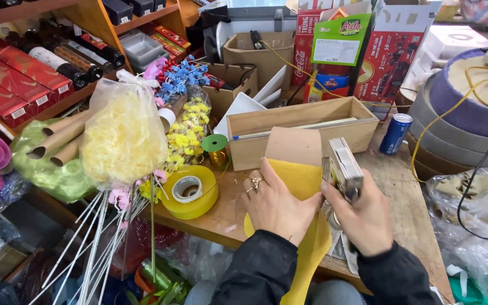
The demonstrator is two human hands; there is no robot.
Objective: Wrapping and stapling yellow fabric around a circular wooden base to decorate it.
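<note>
Black jacket sleeves come in from the near edge, and from them both hands reach over the worn wooden table. The left hand, with rings on two fingers, lies flat and open on a folded sheet of yellow felt with a brown paper back, pressing it down on the table. One end of this sheet hangs over the near table edge. The right hand is closed around a metal stapler, and the stapler's front end touches the right edge of the yellow sheet.

Just behind the sheet, farther away, stands a long open box of pale wood. To the left of the left hand lies a roll of yellow tape, and near it a small green spool. Farther left, a clear bag of yellow shredded paper stands on thin white sticks. On the right, a blue drink can stands on the table.
</note>
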